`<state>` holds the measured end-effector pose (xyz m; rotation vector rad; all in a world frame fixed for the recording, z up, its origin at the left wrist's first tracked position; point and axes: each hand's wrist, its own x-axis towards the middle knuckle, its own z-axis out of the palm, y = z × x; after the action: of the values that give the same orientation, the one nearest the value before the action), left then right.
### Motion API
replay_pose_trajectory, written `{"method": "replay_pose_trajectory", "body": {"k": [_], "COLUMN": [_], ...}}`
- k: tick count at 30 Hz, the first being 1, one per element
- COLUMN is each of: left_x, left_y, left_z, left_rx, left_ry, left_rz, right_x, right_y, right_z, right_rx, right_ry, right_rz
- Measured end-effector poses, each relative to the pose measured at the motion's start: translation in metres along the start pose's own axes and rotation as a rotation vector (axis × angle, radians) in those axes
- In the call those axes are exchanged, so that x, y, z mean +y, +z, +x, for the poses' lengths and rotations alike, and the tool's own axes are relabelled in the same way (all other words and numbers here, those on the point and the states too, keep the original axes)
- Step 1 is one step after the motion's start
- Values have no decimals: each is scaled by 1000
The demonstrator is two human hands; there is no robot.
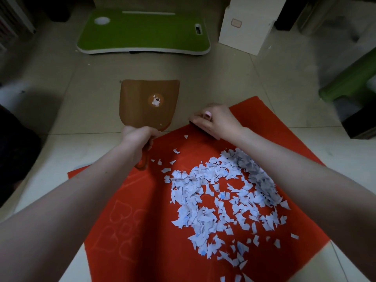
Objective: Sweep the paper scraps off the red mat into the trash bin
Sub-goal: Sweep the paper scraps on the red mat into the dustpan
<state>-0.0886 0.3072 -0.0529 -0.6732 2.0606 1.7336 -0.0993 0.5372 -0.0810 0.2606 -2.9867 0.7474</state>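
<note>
A red mat (126, 216) lies on the tiled floor, with several white paper scraps (219, 200) heaped on its middle and right side. My left hand (138, 137) grips the orange handle of a brown dustpan (148, 102), whose pan rests on the floor just beyond the mat's far-left edge. Over the mat's far corner, my right hand (215, 121) curls round a small dark brush (195, 125), mostly hidden under the fingers. No trash bin is plainly in view.
A green lap tray (142, 35) lies on the floor at the back. A white box (246, 31) stands at the back right. A green stool (350, 80) and a dark box (360, 123) stand at the right.
</note>
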Motion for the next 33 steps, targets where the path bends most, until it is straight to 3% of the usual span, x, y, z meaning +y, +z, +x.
{"method": "replay_pose_trajectory", "body": {"k": [3, 6, 14, 19, 24, 29, 33], "left_x": [0, -2, -1, -4, -3, 0, -2], "left_y": [0, 0, 1, -5, -9, -15, -13], "left_z": [1, 3, 4, 4, 3, 5, 6], "left_rx": [10, 12, 30, 31, 31, 48, 40], "left_ry": [6, 4, -5, -16, -11, -12, 8], "left_rz": [-13, -6, 39, 5, 5, 26, 6], "right_x": [13, 10, -27, -31, -50, -70, -72], "right_y": [6, 10, -1, -34, 12, 42, 24], "right_z": [-8, -12, -27, -15, 7, -3, -21], "right_rx": [-15, -7, -493, -459, -399, -484, -638], "right_ry": [154, 183, -63, -60, -121, -236, -295], "right_rz": [-53, 46, 67, 156, 78, -8, 4]}}
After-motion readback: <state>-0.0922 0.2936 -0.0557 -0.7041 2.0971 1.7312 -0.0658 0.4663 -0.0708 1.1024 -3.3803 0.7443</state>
